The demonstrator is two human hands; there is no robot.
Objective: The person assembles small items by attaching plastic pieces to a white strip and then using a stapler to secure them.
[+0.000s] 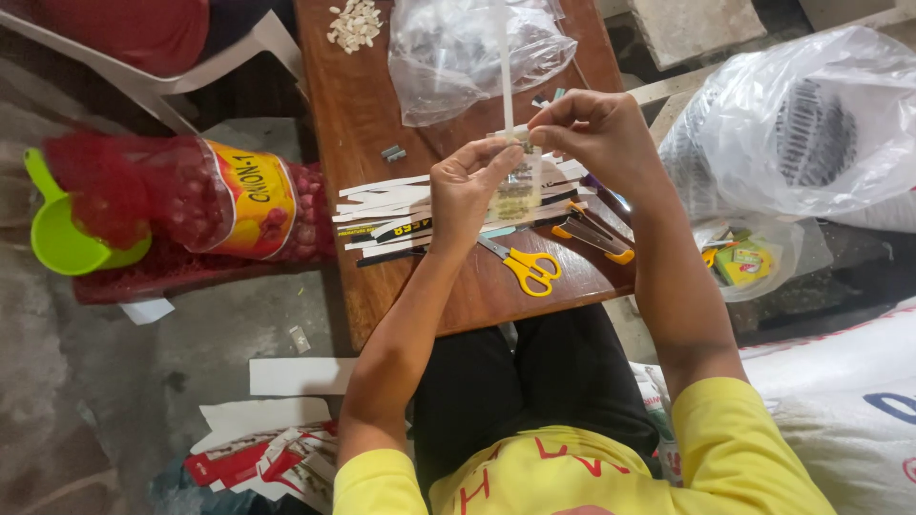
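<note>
My left hand (468,183) holds a small clear packet (518,187) upright over the wooden table (343,114). Fingers of my right hand (596,133) pinch the packet's top edge, where a long white paper strip (505,67) rises from it. Under the hands lies a fan of white and dark cardboard strips (386,210). Yellow-handled scissors (528,267) lie just below my left wrist near the table's front edge. An orange-handled tool (596,236) rests to the right of the scissors.
A crumpled clear plastic bag (468,52) and a pile of pale seeds (355,25) sit at the table's far end. A red mesh sack of onions (191,195) and a green scoop (62,238) lie left. White plastic bags (801,124) stand right. Cut cardboard (272,443) litters the floor.
</note>
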